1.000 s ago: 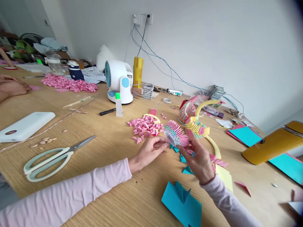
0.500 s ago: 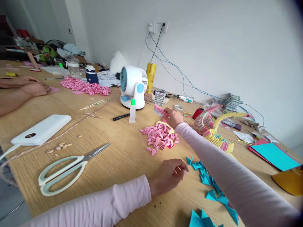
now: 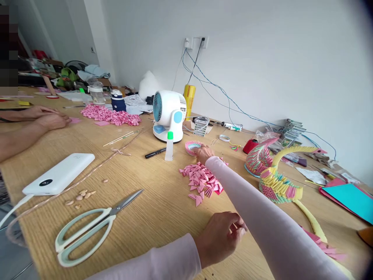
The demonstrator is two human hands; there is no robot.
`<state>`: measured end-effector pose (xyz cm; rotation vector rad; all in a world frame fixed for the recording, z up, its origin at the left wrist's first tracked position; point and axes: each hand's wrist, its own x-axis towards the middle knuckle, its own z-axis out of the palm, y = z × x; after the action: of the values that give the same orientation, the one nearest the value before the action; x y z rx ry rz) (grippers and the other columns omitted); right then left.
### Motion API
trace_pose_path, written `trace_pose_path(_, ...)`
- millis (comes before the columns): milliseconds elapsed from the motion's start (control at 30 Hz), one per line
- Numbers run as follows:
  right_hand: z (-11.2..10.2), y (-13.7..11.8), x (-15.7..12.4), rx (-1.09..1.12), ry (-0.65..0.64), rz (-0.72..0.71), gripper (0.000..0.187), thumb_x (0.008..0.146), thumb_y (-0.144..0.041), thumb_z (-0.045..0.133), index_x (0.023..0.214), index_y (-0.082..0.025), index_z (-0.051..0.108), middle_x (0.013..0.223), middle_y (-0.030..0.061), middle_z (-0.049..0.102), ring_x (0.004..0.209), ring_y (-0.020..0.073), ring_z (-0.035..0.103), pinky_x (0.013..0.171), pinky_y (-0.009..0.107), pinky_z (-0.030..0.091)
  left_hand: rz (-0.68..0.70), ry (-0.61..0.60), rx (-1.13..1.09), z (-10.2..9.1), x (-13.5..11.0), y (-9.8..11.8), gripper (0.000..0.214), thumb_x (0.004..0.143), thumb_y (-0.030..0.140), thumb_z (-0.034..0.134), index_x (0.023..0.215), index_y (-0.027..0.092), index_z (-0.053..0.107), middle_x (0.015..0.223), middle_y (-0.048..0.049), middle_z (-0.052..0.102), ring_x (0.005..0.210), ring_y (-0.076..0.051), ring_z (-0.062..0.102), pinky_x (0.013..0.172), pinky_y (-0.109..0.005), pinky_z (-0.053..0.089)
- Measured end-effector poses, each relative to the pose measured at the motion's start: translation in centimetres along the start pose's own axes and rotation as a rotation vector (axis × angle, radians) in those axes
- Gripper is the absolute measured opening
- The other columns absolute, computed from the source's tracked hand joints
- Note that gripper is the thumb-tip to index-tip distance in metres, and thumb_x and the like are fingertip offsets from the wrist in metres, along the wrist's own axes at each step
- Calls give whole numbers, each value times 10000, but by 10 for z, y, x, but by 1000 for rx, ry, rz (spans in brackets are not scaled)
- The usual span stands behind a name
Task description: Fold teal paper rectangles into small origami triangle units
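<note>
My right hand [image 3: 204, 154] reaches across to the far side of a heap of folded pink paper triangles [image 3: 199, 181]. Its fingers close on the near right edge of a curved pink and light blue folded-paper piece [image 3: 192, 147], whose hollow inside shows. My fingertips there are partly hidden. Nearer to me, my left hand [image 3: 221, 239] hovers low over the wood with fingers curled and thumb and fingertips together; no object shows in it. The right sleeve passes just beside it. Two folded-paper swans, one pink [image 3: 259, 157] and one yellow [image 3: 279, 184], stand right of my arm.
Scissors [image 3: 96, 229], a white power bank [image 3: 60, 173] and a cord lie left. A small green-capped bottle [image 3: 169, 147] stands before a white fan [image 3: 170, 114]. Another person's hands [image 3: 52, 118] rest far left, near pink pieces [image 3: 110, 115]. Cyan paper [image 3: 349, 200] lies right.
The view has shifted, and things sit lower and further right. My right hand has lowered the curved paper piece and tipped it so its inside shows. The cyan triangles have gone from sight.
</note>
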<state>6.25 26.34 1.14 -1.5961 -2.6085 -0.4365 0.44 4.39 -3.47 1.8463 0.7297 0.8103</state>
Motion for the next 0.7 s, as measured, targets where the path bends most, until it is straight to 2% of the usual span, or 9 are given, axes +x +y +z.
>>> trace_pose_path(67, -7, 3, -5, -3, 3, -33, 310, 864, -154, 552, 1161, -209, 622, 1042, 124, 694, 1054, 269, 550, 830, 360, 409, -15, 23, -10, 2, 0, -4, 180, 798, 162, 471, 803, 152, 650, 734, -13, 649, 644, -106, 565, 590, -173, 426)
trace_pose_path(167, -24, 3, -24, -17, 41, -69, 335, 887, -198, 514, 1213, -167, 584, 1129, 138, 670, 1101, 287, 522, 869, 397, 398, -26, 39, -24, 5, 0, -8, 163, 808, 187, 497, 832, 154, 655, 704, -5, 626, 628, -106, 559, 571, -175, 417)
trace_pose_path(300, -49, -5, -70, -50, 95, -119, 441, 899, -209, 476, 1329, -111, 471, 1310, 165, 552, 1184, 290, 466, 956, 416, 360, -25, 49, -114, 1, -3, 0, 243, 897, 282, 429, 844, 147, 623, 648, 15, 548, 566, -92, 522, 520, -173, 384)
trace_pose_path(367, -59, -9, -97, -73, 126, -136, 495, 910, -240, 459, 1375, -77, 408, 1398, 191, 452, 1263, 305, 396, 1009, 430, 328, 28, 106, -82, -4, -8, 7, 356, 949, 330, 335, 785, 149, 594, 609, 20, 491, 558, -93, 484, 531, -189, 372)
trace_pose_path(467, -67, -15, -139, -95, 218, -148, 536, 909, -246, 462, 1401, -56, 365, 1461, 218, 350, 1328, 326, 327, 1051, 469, 304, 242, 260, 78, -11, -16, 17, 365, 971, 297, 271, 771, 154, 542, 692, -17, 532, 659, -120, 511, 645, -237, 400)
trace_pose_path(533, -69, -18, -168, -83, 228, -137, 533, 898, -226, 474, 1395, -63, 376, 1468, 217, 342, 1347, 330, 308, 1065, 488, 298, 485, 305, 231, -13, -22, 23, 338, 961, 266, 258, 826, 160, 549, 774, -57, 573, 777, -160, 542, 762, -299, 404)
trace_pose_path(600, -67, -25, -198, -21, 238, -122, 530, 876, -221, 508, 1377, -76, 411, 1453, 203, 376, 1362, 332, 291, 1071, 495, 301, 703, 264, 375, -13, -29, 33, 307, 946, 270, 276, 993, 169, 562, 919, -93, 612, 942, -200, 553, 882, -365, 367)
trace_pose_path(633, -65, -31, -214, 42, 248, -112, 514, 874, -227, 505, 1372, -122, 429, 1451, 162, 397, 1363, 318, 300, 1072, 503, 306, 779, 205, 440, -11, -32, 39, 321, 940, 290, 292, 1115, 173, 535, 1018, -106, 616, 1037, -217, 537, 932, -386, 340)
trace_pose_path(700, -59, -46, -248, 229, 308, -50, 456, 888, -233, 466, 1342, -278, 473, 1382, 34, 506, 1318, 255, 402, 1051, 480, 363, 783, 68, 553, -5, -41, 57, 459, 934, 368, 329, 1327, 139, 394, 1280, -145, 528, 1236, -247, 427, 1014, -403, 289)
